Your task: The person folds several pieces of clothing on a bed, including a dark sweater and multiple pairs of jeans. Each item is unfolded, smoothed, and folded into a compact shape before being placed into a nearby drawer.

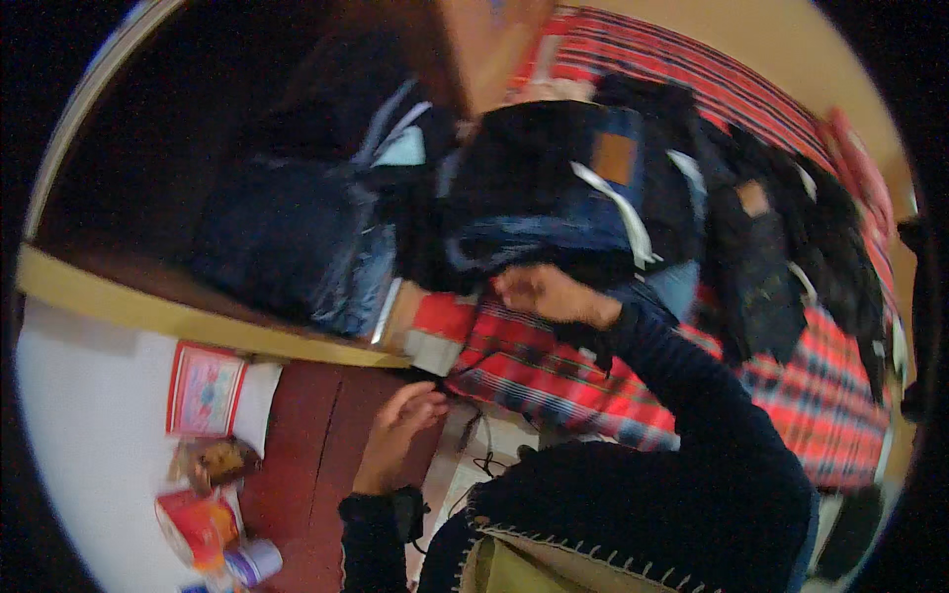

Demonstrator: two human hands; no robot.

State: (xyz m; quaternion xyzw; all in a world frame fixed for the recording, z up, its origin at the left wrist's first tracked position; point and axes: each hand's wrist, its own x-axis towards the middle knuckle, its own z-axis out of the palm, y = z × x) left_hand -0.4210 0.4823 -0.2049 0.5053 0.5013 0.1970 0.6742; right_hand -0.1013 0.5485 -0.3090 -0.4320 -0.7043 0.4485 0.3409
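Note:
My right hand (552, 295) is over the near edge of a pile of dark clothes and folded jeans (534, 230), fingers partly curled; blur hides whether it grips anything. Lower left, my left hand (408, 422) has its fingers apart, beside the corner of a cupboard shelf, and nothing shows in it. Just above it is a red and white tag or packet (437, 333). Stacked jeans (296, 244) lie inside the dark cupboard at the left. A brown patch (614, 158) and white drawstrings or straps (626, 215) show on the pile.
A red plaid cloth (571, 370) lies under the clothes. The cupboard's pale edge (207, 319) runs across the left. Below it stand a dark red surface (296, 445), a red-framed box or picture (205, 391) and several packets (196, 526). Black cables (485, 463) hang near my body.

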